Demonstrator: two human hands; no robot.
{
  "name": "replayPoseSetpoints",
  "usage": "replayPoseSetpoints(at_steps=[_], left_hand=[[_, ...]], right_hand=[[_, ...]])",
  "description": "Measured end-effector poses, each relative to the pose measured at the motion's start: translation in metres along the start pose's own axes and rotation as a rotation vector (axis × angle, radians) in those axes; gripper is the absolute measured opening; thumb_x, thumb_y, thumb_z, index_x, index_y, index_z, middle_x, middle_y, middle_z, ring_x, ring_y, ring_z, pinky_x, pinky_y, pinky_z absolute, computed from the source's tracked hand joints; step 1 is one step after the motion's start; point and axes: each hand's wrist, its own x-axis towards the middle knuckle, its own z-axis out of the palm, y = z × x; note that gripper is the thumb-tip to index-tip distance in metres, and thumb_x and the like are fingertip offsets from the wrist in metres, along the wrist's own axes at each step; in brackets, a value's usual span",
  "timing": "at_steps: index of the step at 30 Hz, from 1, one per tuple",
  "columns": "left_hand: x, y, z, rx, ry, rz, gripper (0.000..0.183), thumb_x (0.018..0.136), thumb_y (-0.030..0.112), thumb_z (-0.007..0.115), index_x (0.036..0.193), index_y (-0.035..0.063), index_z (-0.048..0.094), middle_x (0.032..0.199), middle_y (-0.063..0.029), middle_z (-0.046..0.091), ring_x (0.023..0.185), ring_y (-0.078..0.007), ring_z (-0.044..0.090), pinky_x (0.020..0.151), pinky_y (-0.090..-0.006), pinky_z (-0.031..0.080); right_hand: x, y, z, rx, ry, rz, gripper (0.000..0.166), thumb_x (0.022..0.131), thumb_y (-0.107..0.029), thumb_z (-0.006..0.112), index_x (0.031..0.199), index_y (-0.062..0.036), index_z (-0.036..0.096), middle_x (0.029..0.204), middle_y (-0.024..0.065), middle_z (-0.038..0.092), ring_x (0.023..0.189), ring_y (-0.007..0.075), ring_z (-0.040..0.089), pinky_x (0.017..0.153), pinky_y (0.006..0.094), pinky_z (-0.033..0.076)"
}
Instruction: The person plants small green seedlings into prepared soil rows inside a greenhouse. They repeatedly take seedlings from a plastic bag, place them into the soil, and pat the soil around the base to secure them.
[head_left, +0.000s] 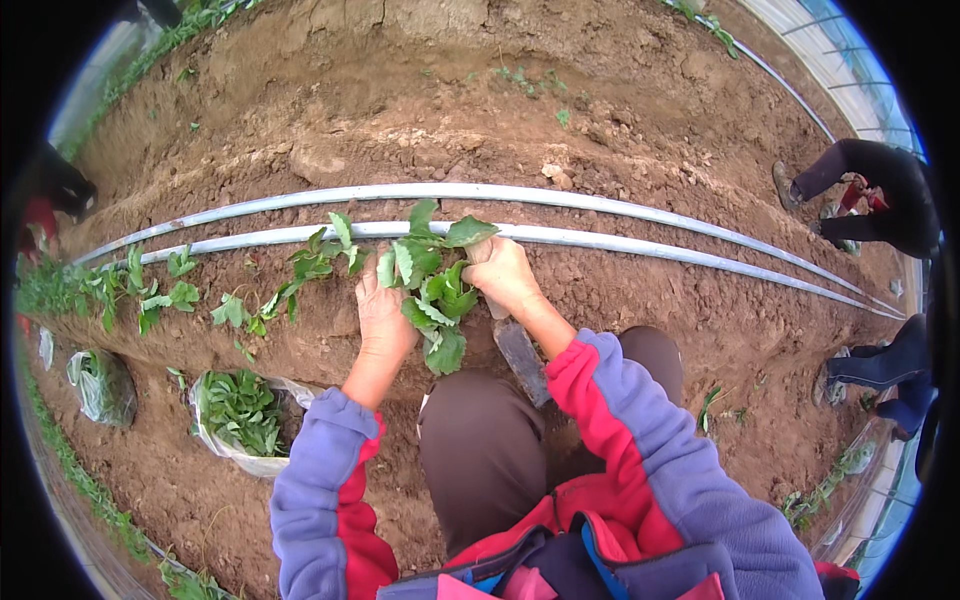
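A leafy green seedling, apparently a strawberry plant (431, 281), stands at the soil ridge between my hands. My left hand (384, 311) reaches down to the soil on its left side, and leaves cover part of the fingers. On the plant's right, my right hand (506, 274) is closed around the wooden handle of a hand tool. The tool's flat, dark metal blade (521, 360) points back toward my knees. Leaves hide where the plant meets the soil.
Two pale drip-irrigation tapes (585, 199) run along the ridge just beyond the plant. More seedlings (172, 296) line the ridge leftward. An open plastic bag of seedlings (240, 412) and another bag (101, 386) lie left. People (877, 195) work at the right.
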Motion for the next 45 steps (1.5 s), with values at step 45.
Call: replayPoseSetpoints(at_steps=[45], left_hand=[[-0.011, 0.008, 0.033, -0.526, 0.007, -0.256, 0.034, 0.070, 0.000, 0.051, 0.104, 0.0031, 0.046, 0.100, -0.0225, 0.045, 0.086, -0.0416, 0.051, 0.072, -0.0464, 0.043]], right_hand=[[-0.002, 0.022, 0.021, -0.604, 0.153, -0.052, 0.023, 0.068, -0.018, 0.056, 0.086, -0.0042, 0.061, 0.084, 0.0221, 0.059, 0.083, 0.0369, 0.056, 0.070, 0.0413, 0.046]])
